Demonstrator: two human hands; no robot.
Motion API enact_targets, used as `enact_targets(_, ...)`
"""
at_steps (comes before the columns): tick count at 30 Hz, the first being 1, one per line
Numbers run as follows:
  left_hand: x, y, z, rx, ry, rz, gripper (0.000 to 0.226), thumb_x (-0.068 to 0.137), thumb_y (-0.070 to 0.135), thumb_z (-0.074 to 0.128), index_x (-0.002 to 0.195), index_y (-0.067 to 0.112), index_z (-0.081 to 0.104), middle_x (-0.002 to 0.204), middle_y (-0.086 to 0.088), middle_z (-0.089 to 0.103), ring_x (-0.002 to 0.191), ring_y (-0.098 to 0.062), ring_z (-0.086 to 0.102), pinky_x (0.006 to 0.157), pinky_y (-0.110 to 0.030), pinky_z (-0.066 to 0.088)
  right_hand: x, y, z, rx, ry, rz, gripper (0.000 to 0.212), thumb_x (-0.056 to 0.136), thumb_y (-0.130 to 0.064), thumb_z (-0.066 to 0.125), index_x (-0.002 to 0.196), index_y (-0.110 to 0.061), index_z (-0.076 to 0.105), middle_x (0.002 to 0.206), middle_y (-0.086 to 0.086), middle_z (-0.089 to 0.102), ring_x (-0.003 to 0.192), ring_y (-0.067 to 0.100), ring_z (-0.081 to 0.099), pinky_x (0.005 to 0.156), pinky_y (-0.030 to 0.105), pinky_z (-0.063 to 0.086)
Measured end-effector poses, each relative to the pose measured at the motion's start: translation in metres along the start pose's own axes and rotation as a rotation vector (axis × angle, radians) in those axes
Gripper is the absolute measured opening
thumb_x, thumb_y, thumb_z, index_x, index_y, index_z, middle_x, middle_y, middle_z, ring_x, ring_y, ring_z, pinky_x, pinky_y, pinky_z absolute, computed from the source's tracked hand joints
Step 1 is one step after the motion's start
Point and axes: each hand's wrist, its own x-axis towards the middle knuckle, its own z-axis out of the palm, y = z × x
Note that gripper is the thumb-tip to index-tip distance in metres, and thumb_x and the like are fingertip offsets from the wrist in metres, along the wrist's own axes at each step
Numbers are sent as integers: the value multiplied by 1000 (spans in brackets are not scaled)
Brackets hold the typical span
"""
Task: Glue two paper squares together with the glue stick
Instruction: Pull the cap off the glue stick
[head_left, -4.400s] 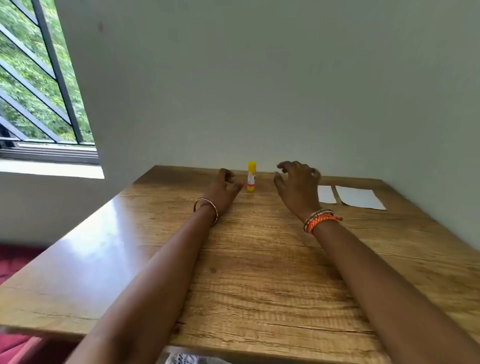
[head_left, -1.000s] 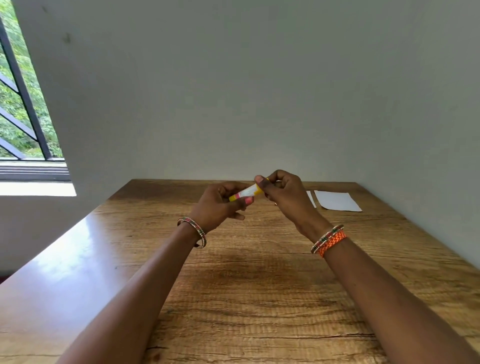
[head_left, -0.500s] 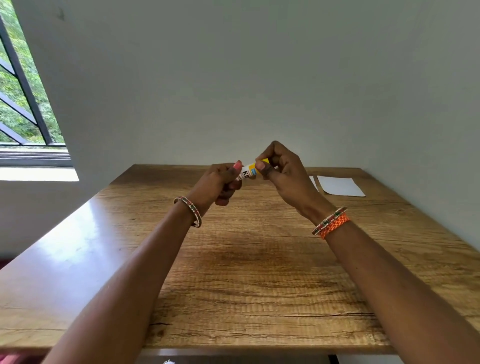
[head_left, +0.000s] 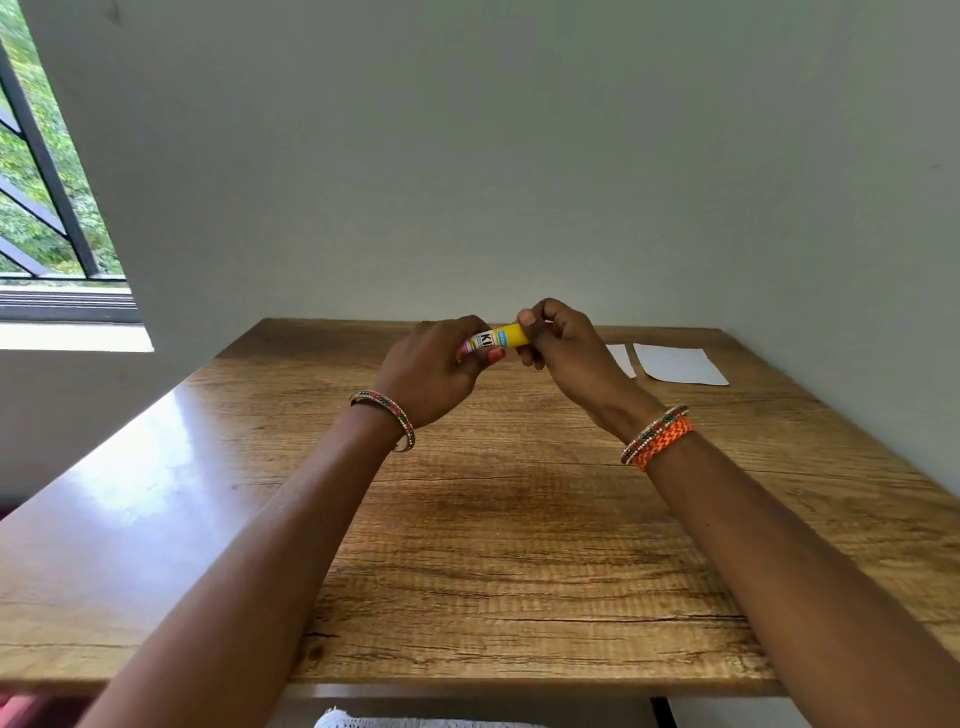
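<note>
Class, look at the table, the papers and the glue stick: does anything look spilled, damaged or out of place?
Nothing stands out. Both hands, left hand and right hand, hold the glue stick above the table. Two paper squares lie flat at the far right, dry and uncreased.

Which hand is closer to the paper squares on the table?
The right hand. It holds the glue stick just left of the paper squares; the left hand grips the stick's other end, farther left.

We hold a yellow glue stick (head_left: 500, 338) between left hand (head_left: 434, 371) and right hand (head_left: 563, 345) above the wooden desk (head_left: 519, 519); two white paper squares (head_left: 678, 365) lie near its far right corner.
</note>
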Motion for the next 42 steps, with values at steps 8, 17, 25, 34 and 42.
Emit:
enact_targets(8, 3, 10, -12, -722, -215, -237, 32, 94, 28, 41, 74, 9, 59, 54, -1, 39, 49, -16, 32, 48, -27, 30, -1, -11, 1, 44, 19, -201, 12, 97, -13, 44, 93, -8, 53, 85, -4, 54, 75, 4, 49, 63, 11, 43)
enact_targets(17, -3, 1, -22, -371, -271, -175, 19, 93, 28, 43, 89, 16, 57, 62, 2, 48, 51, -11, 41, 49, -28, 39, -6, -10, 1, -118, -76, -219, 11, 98, -12, 41, 98, -14, 52, 87, 0, 57, 75, 13, 49, 65, 28, 42)
enact_targets(25, -5, -7, -17, 281, -294, 106, 15, 87, 20, 52, 102, 19, 58, 90, 0, 61, 72, -13, 48, 59, -29, 35, -11, -1, -8, -75, -627, 354, 34, 101, -28, 32, 103, -5, 57, 69, 0, 47, 59, 10, 43, 57, 25, 37)
enact_targets(34, -2, 6, -22, -370, -453, -289, 33, 93, 32, 40, 66, 15, 49, 52, 6, 43, 41, -9, 31, 44, -24, 24, -11, -17, -11, -695, -311, -325, 14, 91, -5, 48, 92, -19, 48, 75, -7, 49, 67, 7, 47, 55, 23, 33)
enact_targets(42, -9, -19, -33, -1320, -889, -489, 33, 78, 48, 54, 63, 18, 53, 44, 12, 30, 35, -5, 14, 31, -13, 21, -18, -30, -3, -891, -86, -817, 30, 81, 7, 52, 108, -5, 58, 91, 11, 60, 79, 25, 52, 71, 37, 42)
